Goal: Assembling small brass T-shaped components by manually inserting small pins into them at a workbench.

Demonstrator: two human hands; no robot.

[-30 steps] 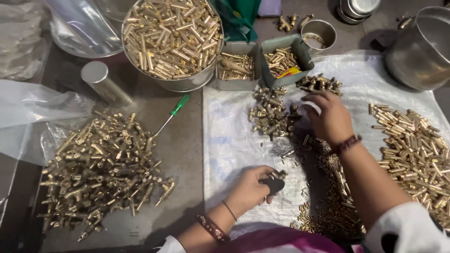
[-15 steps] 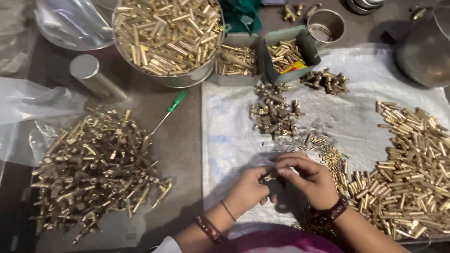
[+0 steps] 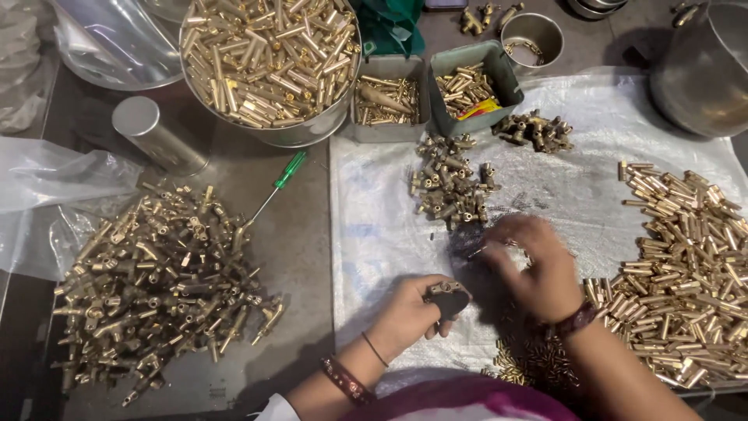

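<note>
Nearest, the left hand (image 3: 409, 316) grips a small dark tool (image 3: 449, 297) over the white cloth (image 3: 374, 234). Just right of it, the right hand (image 3: 538, 265), blurred, fingers spread, reaches toward small brass pieces (image 3: 538, 359). Farther up lies a brass fittings cluster (image 3: 452, 183), nearer the right hand.

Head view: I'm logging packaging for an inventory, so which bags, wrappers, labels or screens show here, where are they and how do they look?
Clear plastic bag: left edge of the table, crumpled, see-through, beside the pile of brass fittings.
Clear plastic sheet: top left corner, glossy, curved.
Yellow and red wrapper: flat, in the right grey-green tray.
White woven sack: spread flat under the hands as a mat, faint blue marks.
No screens or signs visible.
</note>
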